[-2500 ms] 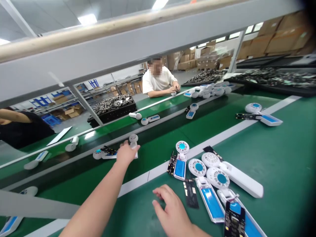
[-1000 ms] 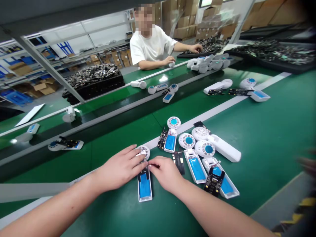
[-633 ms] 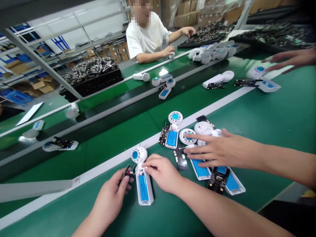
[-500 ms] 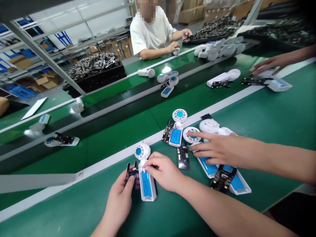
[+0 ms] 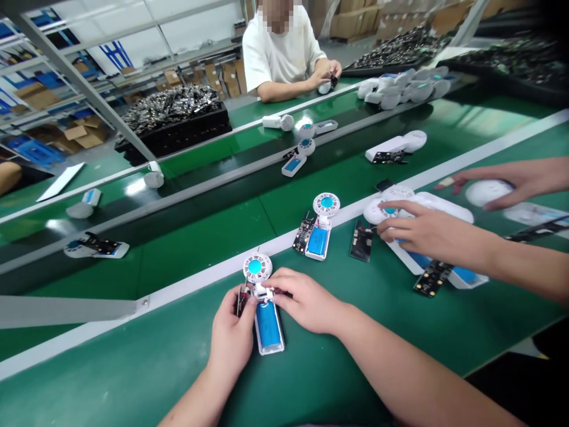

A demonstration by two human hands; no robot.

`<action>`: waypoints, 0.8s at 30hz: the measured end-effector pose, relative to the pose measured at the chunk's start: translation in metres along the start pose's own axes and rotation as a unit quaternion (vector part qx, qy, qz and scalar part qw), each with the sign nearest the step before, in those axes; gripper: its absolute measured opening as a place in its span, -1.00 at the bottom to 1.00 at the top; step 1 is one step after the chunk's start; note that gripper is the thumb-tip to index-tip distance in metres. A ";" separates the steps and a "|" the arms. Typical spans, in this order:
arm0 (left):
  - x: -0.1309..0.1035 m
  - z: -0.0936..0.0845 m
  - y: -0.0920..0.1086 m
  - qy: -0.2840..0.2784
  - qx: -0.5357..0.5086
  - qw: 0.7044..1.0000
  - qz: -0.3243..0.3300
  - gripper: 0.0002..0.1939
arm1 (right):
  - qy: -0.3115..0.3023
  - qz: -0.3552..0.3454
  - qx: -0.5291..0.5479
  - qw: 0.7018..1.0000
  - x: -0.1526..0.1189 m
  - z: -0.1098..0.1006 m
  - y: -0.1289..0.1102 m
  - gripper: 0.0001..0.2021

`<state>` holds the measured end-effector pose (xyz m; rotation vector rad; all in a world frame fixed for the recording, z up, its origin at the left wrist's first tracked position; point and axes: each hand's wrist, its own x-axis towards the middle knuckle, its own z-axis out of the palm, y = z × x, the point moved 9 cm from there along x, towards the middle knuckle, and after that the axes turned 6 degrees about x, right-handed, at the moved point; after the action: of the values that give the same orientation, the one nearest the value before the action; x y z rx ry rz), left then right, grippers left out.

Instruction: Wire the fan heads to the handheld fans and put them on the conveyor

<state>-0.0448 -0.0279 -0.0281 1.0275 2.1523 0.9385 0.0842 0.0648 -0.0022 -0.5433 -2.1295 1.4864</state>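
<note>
In front of me on the green table lies an opened white handheld fan (image 5: 269, 326), its handle showing a blue battery and its round head carrying a turquoise hub. My left hand (image 5: 233, 332) is closed at the left of the fan's neck, gripping a small black circuit board (image 5: 242, 299) on edge. From the other side, my right hand (image 5: 309, 299) pinches at the white neck between head and battery; its fingertips partly hide what they grip. Just beyond lies another opened fan (image 5: 317, 240) with its black circuit board (image 5: 303, 233) beside it.
At the right, a co-worker's hand (image 5: 427, 231) rests over several fan parts, and another hand (image 5: 524, 178) is blurred above a white piece. A loose black board (image 5: 361, 241) lies nearby. Past the white rail (image 5: 200, 274), a green conveyor (image 5: 222, 231) carries more fans. A person in white (image 5: 284, 59) sits opposite.
My left hand has brought the circuit board in against the fan's neck, and my right hand stays at the neck. The co-worker's hand and the parts under it have shifted right.
</note>
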 end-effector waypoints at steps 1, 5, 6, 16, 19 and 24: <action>0.000 0.000 0.000 0.003 0.006 1.000 -0.002 -0.65 | 0.009 0.014 0.022 1.000 0.001 -0.001 0.004 -0.71; 0.001 0.003 0.004 -0.017 -0.003 1.000 0.007 -0.64 | 0.031 0.040 0.079 0.996 0.005 0.000 0.011 -0.77; 0.001 0.005 0.006 -0.025 -0.016 1.000 0.008 -0.65 | 0.039 0.045 0.087 0.994 0.006 0.001 0.012 -0.78; 0.004 0.004 0.021 0.007 0.054 0.997 0.063 -0.74 | 0.167 0.088 0.055 0.981 0.005 -0.002 0.017 -0.90; -0.003 0.004 0.032 0.029 0.110 0.984 0.135 -0.73 | 0.193 0.047 -0.007 0.980 0.002 -0.003 0.000 -0.87; -0.008 0.006 0.033 0.035 0.128 0.980 0.151 -0.73 | 0.206 0.040 -0.096 0.973 -0.003 0.000 -0.013 -0.88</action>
<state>-0.0222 -0.0175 -0.0036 1.5004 2.2585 0.8541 0.0859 0.0588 0.0091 -0.9307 -1.9431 1.0931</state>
